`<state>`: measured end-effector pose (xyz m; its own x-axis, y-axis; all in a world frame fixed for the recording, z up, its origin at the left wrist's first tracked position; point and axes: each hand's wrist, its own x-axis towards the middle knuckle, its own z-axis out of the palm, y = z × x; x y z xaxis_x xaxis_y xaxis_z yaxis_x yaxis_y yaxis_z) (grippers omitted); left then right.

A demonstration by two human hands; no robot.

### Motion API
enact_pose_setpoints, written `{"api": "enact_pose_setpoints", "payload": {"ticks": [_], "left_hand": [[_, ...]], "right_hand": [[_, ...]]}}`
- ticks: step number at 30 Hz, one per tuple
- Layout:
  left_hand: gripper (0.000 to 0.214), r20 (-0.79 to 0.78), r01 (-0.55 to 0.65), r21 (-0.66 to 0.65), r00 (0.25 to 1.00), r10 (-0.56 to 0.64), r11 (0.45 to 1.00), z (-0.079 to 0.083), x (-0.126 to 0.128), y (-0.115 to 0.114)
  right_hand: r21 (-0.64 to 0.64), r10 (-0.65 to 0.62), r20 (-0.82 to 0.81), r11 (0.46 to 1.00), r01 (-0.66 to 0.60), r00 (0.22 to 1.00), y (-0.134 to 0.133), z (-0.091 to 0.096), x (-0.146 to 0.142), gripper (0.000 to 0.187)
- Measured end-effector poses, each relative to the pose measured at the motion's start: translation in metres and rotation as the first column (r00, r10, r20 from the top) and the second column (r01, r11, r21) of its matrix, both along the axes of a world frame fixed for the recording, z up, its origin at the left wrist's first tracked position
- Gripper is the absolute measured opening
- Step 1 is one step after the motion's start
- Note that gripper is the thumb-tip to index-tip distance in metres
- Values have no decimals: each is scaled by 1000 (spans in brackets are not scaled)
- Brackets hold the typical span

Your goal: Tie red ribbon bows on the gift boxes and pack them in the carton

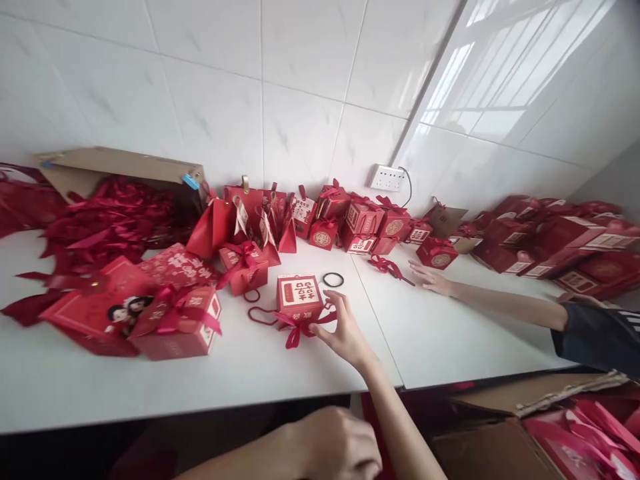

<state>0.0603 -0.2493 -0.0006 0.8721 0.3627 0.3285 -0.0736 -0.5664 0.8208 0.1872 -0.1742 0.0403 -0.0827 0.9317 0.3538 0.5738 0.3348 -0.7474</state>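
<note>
A small red gift box [300,297] with a white character label lies on the table, a red ribbon bow [299,328] at its front. My right hand [345,330] is at the box's right side, thumb and fingers apart, thumb tip by the bow. Whether it touches the box I cannot tell. Low at the table's front edge, my left hand [340,443] is curled into a fist, back towards me; anything inside is hidden. Just behind the box lies a black ring-shaped band [333,279]. A dark red cord loop [261,313] extends to the box's left.
A co-worker's hand [431,279] rests by a loose ribbon [390,268]. Left stand bow-tied boxes [180,327] and a carton [125,160] of red ribbons. Red bags and boxes [365,217] line the wall below a power strip [387,178]. An open carton [480,447] sits lower right.
</note>
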Motion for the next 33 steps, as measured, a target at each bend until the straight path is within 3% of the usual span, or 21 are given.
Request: {"api": "enact_pose_setpoints", "payload": {"ticks": [1, 2, 3, 4, 5, 6, 7, 10, 13, 15, 16, 18, 20, 23, 26, 30, 33], "left_hand": [[11, 84, -116, 49, 990, 112, 992, 4, -16, 6], [13, 194, -310, 70, 937, 292, 948, 10, -32, 14], [16, 298, -537, 41, 812, 503, 843, 15, -45, 25], [18, 371, -752, -45, 599, 710, 658, 21, -56, 36], [24, 345, -870, -148, 401, 849, 471, 26, -63, 48], [34, 261, -897, -213, 329, 908, 386, 30, -66, 59], [41, 163, -888, -270, 340, 926, 373, 33, -67, 68], [47, 86, -851, -302, 424, 902, 429, 42, -58, 74], [59, 137, -845, -250, 453, 881, 474, 58, -51, 45], [62, 208, -811, -128, 540, 815, 570, 68, -52, 18], [60, 233, -802, -95, 558, 797, 589, 71, -54, 7], [56, 210, -799, -75, 573, 793, 597, 72, -59, -7], [51, 78, -811, -70, 576, 813, 581, 66, -64, -6], [41, -121, -818, 35, 568, 814, 575, 53, -73, 12], [38, -113, -860, 157, 473, 874, 486, 55, -82, 40], [44, -62, -888, 318, 330, 942, 332, 92, -87, 92], [66, -172, -840, 446, 259, 950, 310, 124, -88, 143]], "right_hand": [[-4, 1, -48, 1000, -2, 999, -2, -7, -1, 62], [-14, -2, -102, 1000, 1, 995, -3, -14, -2, 63], [-28, -10, -154, 1000, 6, 988, -3, -20, -4, 64], [-44, -23, -200, 999, 15, 979, -2, -24, -7, 66], [-62, -37, -233, 998, 23, 972, -1, -28, -11, 67], [-80, -48, -248, 996, 29, 968, 0, -29, -16, 67], [-97, -53, -246, 995, 30, 968, 1, -29, -21, 67], [-105, -63, -203, 994, 42, 977, -6, -17, -35, 62], [-48, -182, -172, 983, 176, 968, -33, 7, -36, 52], [-20, -281, -148, 959, 281, 948, -56, 24, -32, 49], [-15, -304, -129, 952, 304, 944, -65, 31, -29, 49], [-58, -319, -66, 947, 316, 945, -77, 40, -26, 45], [-157, -309, 26, 938, 309, 951, -77, 39, -23, 45], [-295, -272, 15, 918, 264, 962, -66, 23, -16, 56], [-291, -330, -166, 917, 274, 929, -60, 1, -5, 70], [-94, -350, -328, 936, 339, 877, -62, -29, 2, 63], [-35, -277, -380, 958, 285, 882, -62, -46, 1, 57]]}}
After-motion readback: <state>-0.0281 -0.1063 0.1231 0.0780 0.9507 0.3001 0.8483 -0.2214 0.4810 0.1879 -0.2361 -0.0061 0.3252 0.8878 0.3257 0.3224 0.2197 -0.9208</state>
